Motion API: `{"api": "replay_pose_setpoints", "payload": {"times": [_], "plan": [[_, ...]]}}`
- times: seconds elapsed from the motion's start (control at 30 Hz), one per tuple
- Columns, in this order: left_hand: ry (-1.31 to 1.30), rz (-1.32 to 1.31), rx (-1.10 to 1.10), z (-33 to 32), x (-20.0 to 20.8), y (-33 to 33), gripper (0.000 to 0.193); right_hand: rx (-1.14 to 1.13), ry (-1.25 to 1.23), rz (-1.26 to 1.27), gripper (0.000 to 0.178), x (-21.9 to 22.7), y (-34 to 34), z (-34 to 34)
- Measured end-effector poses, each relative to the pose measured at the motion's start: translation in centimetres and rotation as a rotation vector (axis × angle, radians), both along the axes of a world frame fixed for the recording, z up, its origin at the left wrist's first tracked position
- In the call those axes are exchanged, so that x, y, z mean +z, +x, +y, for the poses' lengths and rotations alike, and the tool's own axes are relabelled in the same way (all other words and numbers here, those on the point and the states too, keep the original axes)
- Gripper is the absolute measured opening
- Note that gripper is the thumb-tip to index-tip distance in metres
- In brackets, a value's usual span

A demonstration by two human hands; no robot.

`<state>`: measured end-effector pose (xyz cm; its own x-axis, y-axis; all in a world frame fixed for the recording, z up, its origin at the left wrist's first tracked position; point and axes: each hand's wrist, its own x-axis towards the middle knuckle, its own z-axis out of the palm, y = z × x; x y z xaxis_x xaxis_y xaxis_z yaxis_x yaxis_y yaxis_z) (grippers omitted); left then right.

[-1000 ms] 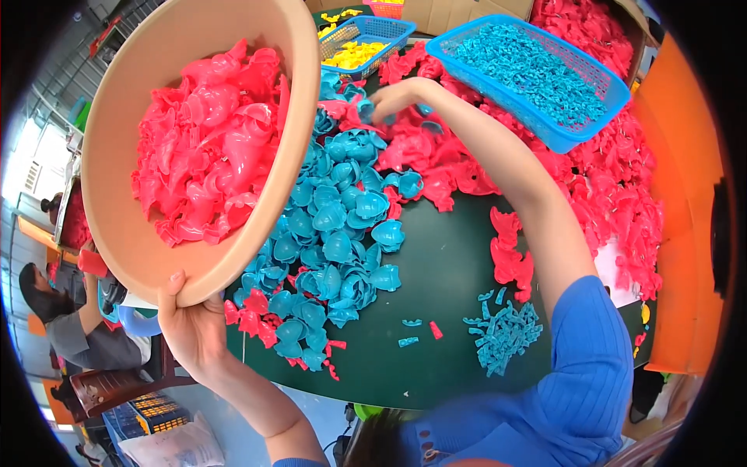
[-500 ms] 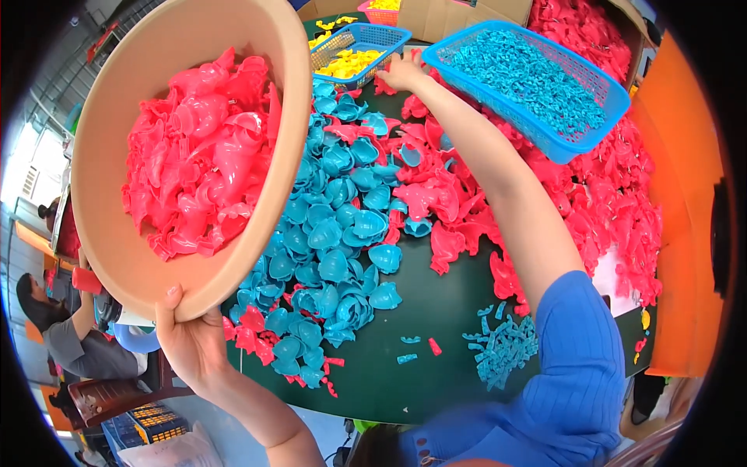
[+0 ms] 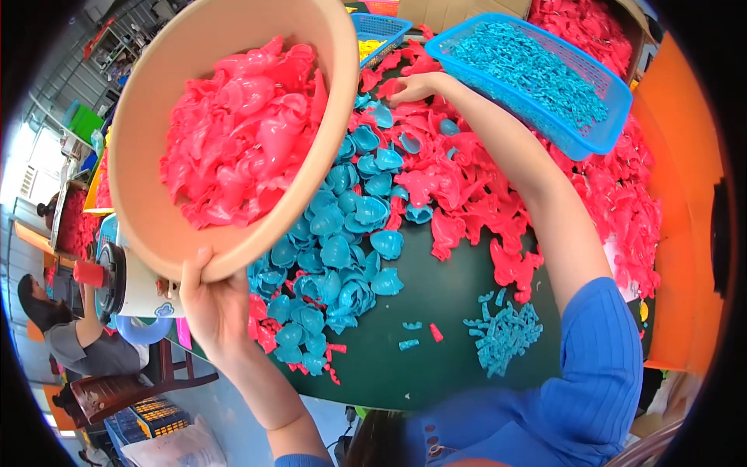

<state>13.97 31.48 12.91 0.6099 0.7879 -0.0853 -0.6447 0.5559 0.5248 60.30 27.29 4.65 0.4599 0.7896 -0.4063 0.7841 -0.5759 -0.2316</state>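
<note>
My left hand [image 3: 218,303] grips the lower rim of a large tan basin [image 3: 136,179], its thumb over the edge. The basin is raised and tilted toward me. Inside lies a heap of glossy pink plastic pieces [image 3: 249,132]. My right arm stretches far across the table. My right hand [image 3: 416,87], its fingers extended, is at the loose pink plastic pieces [image 3: 436,183] spread beside a blue basket [image 3: 580,144]; I see nothing held in it. Below the basin lies a pile of teal cup-shaped shells [image 3: 334,253], partly hidden by it.
Small teal parts fill the blue basket. A small teal heap [image 3: 506,335] lies on the dark green table [image 3: 436,377]. Another blue basket [image 3: 385,35] holds yellow pieces. An orange panel [image 3: 685,210] stands at right. A person [image 3: 85,335] sits at far left beside a machine.
The basin in my left hand has shifted right and away from me, covering more of the teal pile. My right hand has drawn back slightly toward me over the pink pieces.
</note>
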Motion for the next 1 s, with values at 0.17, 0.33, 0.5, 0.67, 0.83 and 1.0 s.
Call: {"api": "replay_pose_setpoints", "payload": {"times": [0.17,0.33,0.5,0.67,0.83,1.0], "plan": [[0.053,0.082,-0.121,-0.1,0.4,1.9,0.006,0.191,0.231,0.025,0.057,-1.1,-2.8,-3.6],[0.116,0.076,-0.107,-2.1,1.2,4.3,0.012,0.284,0.403,0.069,0.047,0.4,-9.4,-6.2],[0.098,0.091,-0.188,-2.7,1.0,8.2,0.013,0.425,0.286,-0.158,0.037,2.2,-13.8,-9.5],[0.09,0.182,-0.171,-3.2,-0.2,12.2,0.008,0.459,0.47,-0.097,0.047,1.8,-18.7,-14.4],[0.06,0.245,-0.195,-4.2,-0.4,13.9,0.009,0.171,0.501,-0.828,0.034,8.1,-19.4,-19.3],[0.044,0.152,-0.272,-4.7,0.3,16.1,0.008,0.071,0.357,-1.017,0.018,9.3,-10.7,-25.8]]}}
